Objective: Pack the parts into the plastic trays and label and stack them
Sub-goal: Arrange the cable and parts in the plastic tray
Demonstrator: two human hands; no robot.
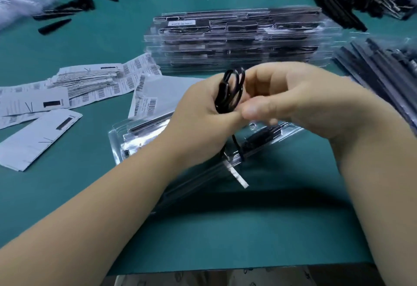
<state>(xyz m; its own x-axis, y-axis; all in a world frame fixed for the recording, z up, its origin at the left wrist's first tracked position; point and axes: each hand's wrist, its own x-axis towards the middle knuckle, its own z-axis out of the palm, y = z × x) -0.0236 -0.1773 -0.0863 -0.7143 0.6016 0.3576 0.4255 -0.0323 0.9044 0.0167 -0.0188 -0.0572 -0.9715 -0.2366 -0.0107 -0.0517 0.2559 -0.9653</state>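
Fingers of both hands, left hand [203, 114] and right hand [300, 103], pinch a coiled black cable [230, 91] above a clear tray [291, 131].

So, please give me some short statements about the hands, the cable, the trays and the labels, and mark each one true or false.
1. Both hands, left hand and right hand, hold the coiled black cable. True.
2. The stack of filled trays stands behind the hands. True.
3. The table mat is red. False: it is green.
4. The paper labels lie right of the hands. False: they lie left.
5. The open tray lies under the hands. True.
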